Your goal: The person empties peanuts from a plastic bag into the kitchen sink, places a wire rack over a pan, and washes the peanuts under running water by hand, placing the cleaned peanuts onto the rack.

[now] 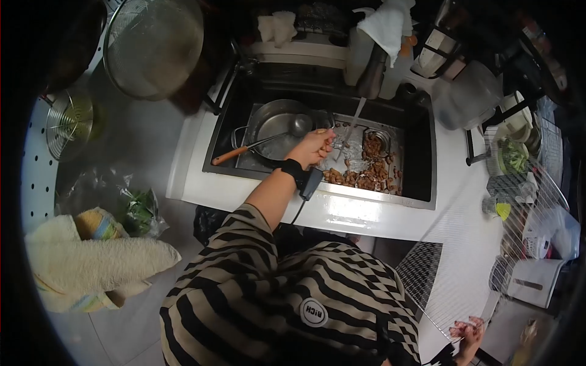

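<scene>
My left hand (312, 149) is closed over the sink (323, 72), beside the stream of running water (356, 119). Its curled fingers hide whatever may be in them. A metal pot (268, 113) stands in the sink to the left of that hand. Across the pot lies a ladle (300, 125) with a wooden handle. Wet brown food pieces (366, 174) are heaped around the drain and along the sink's front. At the lower right, my right hand (468, 332) has its fingers bent around the edge of a large wire mesh rack (452, 274).
A big round strainer (152, 49) hangs at the upper left. Below it are a bag of greens (141, 210) and a towel (104, 262). Behind the sink, a white cloth (387, 24) drapes over the faucet (371, 79). Plastic containers (467, 94) crowd the right side.
</scene>
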{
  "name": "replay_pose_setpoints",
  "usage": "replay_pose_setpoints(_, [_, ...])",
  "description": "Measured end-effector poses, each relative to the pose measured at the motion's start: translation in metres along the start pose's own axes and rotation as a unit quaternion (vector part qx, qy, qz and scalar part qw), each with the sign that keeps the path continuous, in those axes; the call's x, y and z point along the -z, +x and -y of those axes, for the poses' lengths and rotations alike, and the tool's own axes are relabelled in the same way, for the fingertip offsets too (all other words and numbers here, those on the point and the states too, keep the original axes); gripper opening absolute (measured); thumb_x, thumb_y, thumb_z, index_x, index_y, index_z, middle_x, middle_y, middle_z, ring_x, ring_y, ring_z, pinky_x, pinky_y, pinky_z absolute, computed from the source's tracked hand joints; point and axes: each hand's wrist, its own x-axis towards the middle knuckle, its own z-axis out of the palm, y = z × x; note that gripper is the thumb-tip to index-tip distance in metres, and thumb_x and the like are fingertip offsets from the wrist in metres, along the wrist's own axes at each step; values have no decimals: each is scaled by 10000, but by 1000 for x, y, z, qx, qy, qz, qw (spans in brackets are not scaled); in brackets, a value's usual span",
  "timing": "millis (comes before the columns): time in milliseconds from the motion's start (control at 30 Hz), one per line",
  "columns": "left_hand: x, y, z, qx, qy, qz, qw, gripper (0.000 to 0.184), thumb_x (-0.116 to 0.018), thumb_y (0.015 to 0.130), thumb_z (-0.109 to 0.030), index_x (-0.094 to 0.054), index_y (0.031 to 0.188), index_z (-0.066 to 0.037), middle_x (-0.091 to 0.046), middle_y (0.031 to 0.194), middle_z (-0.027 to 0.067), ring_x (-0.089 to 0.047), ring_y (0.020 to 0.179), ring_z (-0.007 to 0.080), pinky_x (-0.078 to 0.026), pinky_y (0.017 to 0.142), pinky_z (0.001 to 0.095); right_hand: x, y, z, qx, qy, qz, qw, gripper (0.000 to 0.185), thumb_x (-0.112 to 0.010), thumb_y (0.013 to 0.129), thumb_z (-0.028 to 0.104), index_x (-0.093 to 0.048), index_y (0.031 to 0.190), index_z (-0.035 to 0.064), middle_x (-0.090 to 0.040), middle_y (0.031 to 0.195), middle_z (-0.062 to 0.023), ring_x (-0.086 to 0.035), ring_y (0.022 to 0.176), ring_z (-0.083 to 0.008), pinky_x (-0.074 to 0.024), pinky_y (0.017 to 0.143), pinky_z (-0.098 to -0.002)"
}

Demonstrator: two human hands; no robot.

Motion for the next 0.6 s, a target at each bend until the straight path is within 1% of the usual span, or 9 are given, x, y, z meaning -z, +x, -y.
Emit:
replay_pose_setpoints(33, [7,-3,-2,2,2,0,1000,173,-532,875,-240,-503,821,-79,-441,664,0,-395,499,84,-231,341,166,-19,8,20,-8,-32,-41,999,433,-611,788,263,-429,1064,-17,-606,710,-207,-599,500,-250,-489,437,-303])
replay_pose_setpoints(67, [11,-6,-4,-3,5,-5,1000,173,-532,875,-240,-503,824,-77,-441,665,0,-395,498,85,-232,340,165,-38,18,44,-47,-27,-45,998,416,-613,747,210,-445,1020,-55,-605,707,-240,-599,496,-253,-496,439,-309])
replay_pose_setpoints(133, [17,-12,-8,-15,9,-17,1000,174,-533,875,-240,-505,830,-74,-442,666,0,-396,497,85,-233,338,163,-41,51,49,-57,-26,54,997,356,-575,774,184,-455,1012,-52,-610,722,-238,-615,532,-266,-513,472,-325])
replay_pose_setpoints(200, [23,-15,-10,-18,-10,-22,1000,171,-528,878,-236,-512,844,-69,-440,665,-2,-396,497,82,-233,337,158,-47,93,58,-73,-36,130,988,283,-524,798,131,-465,1005,-54,-613,733,-239,-625,555,-279,-517,477,-331])
replay_pose_setpoints(267, [26,-23,-12,-33,-23,-34,999,168,-523,881,-232,-516,852,-67,-439,665,-2,-395,496,79,-232,336,157,-61,133,68,-88,-29,198,976,256,-494,803,72,-468,1022,-57,-616,754,-248,-633,581,-293,-526,482,-338])
replay_pose_setpoints(333, [30,-33,-15,-28,-8,-33,999,167,-518,884,-232,-527,882,-65,-435,671,-4,-390,498,70,-230,335,153,-75,175,74,-113,-34,257,959,260,-483,802,49,-469,1035,-63,-616,779,-257,-639,605,-306,-537,497,-338])
replay_pose_setpoints(467, [30,-58,-23,-20,52,-51,997,189,-512,888,-229,-541,961,-57,-427,688,-6,-381,498,55,-226,331,142,-111,236,94,-135,-51,345,927,279,-494,802,47,-471,1052,-73,-611,803,-269,-641,627,-324,-546,522,-333])
replay_pose_setpoints(500, [28,-65,-25,-29,64,-57,996,220,-507,891,-227,-538,1013,-47,-421,695,-5,-381,501,50,-224,331,135,-121,248,94,-139,-50,363,920,281,-496,802,47,-472,1054,-74,-611,805,-270,-641,627,-326,-546,525,-333])
replay_pose_setpoints(600, [37,-75,-32,-37,97,-69,992,235,-505,892,-226,-533,1026,-35,-422,701,-2,-389,498,53,-224,331,134,-160,280,83,-159,-3,419,894,302,-529,793,48,-474,1068,-65,-609,819,-275,-643,651,-332,-550,561,-334])
